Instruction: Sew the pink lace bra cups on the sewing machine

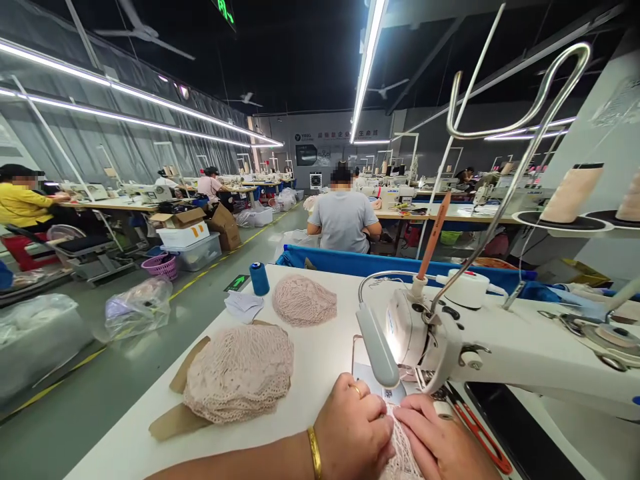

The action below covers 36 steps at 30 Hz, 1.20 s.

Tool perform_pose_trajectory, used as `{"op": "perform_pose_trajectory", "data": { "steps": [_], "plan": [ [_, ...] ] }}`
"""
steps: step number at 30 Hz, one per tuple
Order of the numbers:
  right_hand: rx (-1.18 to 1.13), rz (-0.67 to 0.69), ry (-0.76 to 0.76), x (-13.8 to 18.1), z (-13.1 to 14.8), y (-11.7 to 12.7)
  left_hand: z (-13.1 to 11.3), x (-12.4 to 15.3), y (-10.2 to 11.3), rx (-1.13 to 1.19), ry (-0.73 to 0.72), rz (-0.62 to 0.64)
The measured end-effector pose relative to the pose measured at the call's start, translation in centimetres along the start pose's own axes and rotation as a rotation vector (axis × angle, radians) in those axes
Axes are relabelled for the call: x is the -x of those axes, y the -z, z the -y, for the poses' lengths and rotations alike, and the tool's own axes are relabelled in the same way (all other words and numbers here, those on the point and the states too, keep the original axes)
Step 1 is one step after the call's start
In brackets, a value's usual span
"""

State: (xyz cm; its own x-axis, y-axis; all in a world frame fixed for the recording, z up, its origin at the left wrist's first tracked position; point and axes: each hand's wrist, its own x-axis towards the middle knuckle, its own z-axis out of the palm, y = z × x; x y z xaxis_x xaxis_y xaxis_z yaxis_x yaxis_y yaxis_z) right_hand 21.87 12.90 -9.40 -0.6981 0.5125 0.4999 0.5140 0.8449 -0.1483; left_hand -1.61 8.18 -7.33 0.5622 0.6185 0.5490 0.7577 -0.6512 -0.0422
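Observation:
My left hand (355, 423), with a ring and a gold bangle, is closed with its fingers curled on a piece of pale pink lace (400, 447). From the other side my right hand (440, 433) presses the same lace, fingers together. The lace lies just in front of the needle area of a white sewing machine (415, 333), whose grey lamp (379, 347) hangs over it. The needle itself is hidden. Left of my hands, a thick stack of pink lace pieces (240, 373) rests on brown card; a smaller lace stack (304, 301) lies farther back.
A blue thread spool (259, 279) and white scraps (244, 307) sit near the table's left edge. Orange-handled snips (480, 433) and a black phone-like slab (520, 433) lie right of my hands. A person in grey (343, 217) sits ahead, beyond a blue cloth trough (400, 267).

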Motion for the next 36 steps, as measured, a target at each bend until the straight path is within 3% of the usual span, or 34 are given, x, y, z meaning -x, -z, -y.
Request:
{"op": "perform_pose_trajectory", "data": {
  "steps": [6, 14, 25, 36],
  "plan": [
    [0.01, 0.003, 0.002, 0.1, -0.7, -0.5, 0.5, 0.0, -0.2, -0.013, -0.015, 0.012],
    [0.054, 0.035, -0.104, -0.4, 0.5, -0.3, 0.5, -0.3, 0.2, 0.004, 0.01, -0.059],
    [0.054, -0.035, -0.117, 0.3, 1.1, 0.0, -1.1, -1.3, 4.2, 0.117, 0.14, 0.335],
    [0.14, 0.01, -0.13, 0.6, 0.4, -0.5, -0.9, -1.3, 3.8, 0.105, 0.154, 0.334]
  ]
}}
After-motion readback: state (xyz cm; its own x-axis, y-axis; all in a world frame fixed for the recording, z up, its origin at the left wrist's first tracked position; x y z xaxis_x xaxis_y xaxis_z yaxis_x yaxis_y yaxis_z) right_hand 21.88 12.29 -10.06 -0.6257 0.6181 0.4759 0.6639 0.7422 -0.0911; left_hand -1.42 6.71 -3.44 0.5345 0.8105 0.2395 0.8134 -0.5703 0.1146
